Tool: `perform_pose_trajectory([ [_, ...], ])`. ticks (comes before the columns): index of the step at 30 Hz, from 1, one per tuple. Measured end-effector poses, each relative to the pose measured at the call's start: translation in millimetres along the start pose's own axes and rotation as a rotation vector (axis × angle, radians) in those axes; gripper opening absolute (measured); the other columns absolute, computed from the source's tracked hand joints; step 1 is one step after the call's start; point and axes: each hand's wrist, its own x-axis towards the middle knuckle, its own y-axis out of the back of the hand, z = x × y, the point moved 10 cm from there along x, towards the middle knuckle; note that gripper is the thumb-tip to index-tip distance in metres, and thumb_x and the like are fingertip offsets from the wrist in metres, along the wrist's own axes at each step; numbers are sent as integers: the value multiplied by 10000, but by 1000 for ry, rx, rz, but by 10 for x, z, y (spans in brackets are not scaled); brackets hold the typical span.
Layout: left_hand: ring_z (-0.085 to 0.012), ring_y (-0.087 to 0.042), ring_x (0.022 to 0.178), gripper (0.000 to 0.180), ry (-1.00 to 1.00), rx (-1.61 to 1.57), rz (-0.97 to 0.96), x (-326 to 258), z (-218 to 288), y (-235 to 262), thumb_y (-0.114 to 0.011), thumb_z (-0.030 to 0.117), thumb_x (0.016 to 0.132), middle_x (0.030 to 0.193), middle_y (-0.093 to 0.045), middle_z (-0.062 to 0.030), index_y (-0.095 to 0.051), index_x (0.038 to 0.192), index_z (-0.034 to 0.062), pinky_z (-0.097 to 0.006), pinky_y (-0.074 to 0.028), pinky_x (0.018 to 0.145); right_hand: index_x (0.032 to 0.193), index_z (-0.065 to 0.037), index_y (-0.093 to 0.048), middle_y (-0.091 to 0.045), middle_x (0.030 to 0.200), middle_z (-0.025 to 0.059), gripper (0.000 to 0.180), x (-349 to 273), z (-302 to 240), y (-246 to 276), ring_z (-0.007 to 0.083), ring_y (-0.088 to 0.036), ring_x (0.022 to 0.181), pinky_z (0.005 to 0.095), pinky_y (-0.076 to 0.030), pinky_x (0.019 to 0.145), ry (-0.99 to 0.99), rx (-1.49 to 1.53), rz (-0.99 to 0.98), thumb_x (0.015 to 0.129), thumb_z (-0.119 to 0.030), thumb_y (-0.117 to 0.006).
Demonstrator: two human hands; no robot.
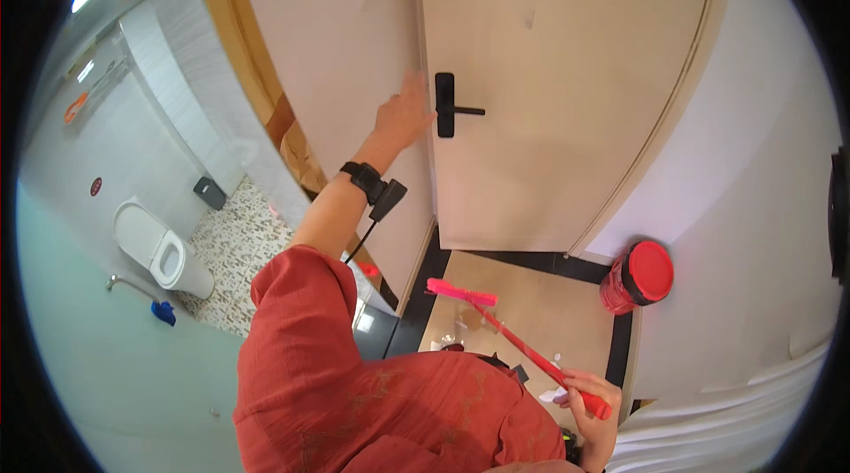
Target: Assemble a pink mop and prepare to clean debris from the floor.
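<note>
Head: right hand (598,430) grips red brush (531,351) well apart from left hand (404,120).

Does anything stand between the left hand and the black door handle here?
Nothing visible does. The left hand is just left of the black door handle, though its fingers are too blurred to tell whether they touch it. The red long-handled brush in the right hand is lower in the picture, outside that gap.

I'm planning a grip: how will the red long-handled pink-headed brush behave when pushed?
The brush is probably stiff, since its handle looks straight. Its head may swing, as the right hand grips near the opposite end.
</note>
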Motion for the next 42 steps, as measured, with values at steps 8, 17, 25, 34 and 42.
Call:
perform_pose_trajectory([
  [8,-322,-687,828,880,71,91,193,1427,-551,247,-574,541,884,1545,-160,-279,-223,1473,-11,-394,-573,681,1025,68,-673,-671,1081,190,158,630,-177,-34,186,-673,732,267,-532,638,50,-113,11,908,-1,-591],
  [17,-311,-697,737,982,169,190,370,1782,-746,503,-562,634,849,1510,-146,-360,-210,1477,-34,-352,-574,600,1057,61,-673,-664,1097,172,177,892,-30,-30,176,-666,766,262,-530,641,-28,-110,13,906,8,-599],
  [25,-326,-699,754,1011,167,149,453,1813,-801,619,-568,643,838,1486,-198,-376,-202,1475,-52,-360,-572,595,1067,18,-689,-665,1100,167,181,801,161,-20,173,-662,769,260,-533,645,-73,-134,20,913,-4,-599],
  [34,-304,-672,935,671,-646,-443,319,174,1033,-552,-696,350,846,1453,-451,-126,-438,1397,67,-381,-532,842,1031,34,-687,-666,1103,180,222,855,104,5,188,-682,798,275,-575,684,-198,-127,37,836,65,-585],
  [42,-354,-485,1260,806,-798,-991,-700,-3106,3193,-1884,-742,281,764,1411,-448,-200,-358,1436,54,-405,-456,980,974,6,-680,-680,1081,162,169,897,630,-456,272,-683,903,341,-541,787,38,-299,-84,816,34,-630],
])
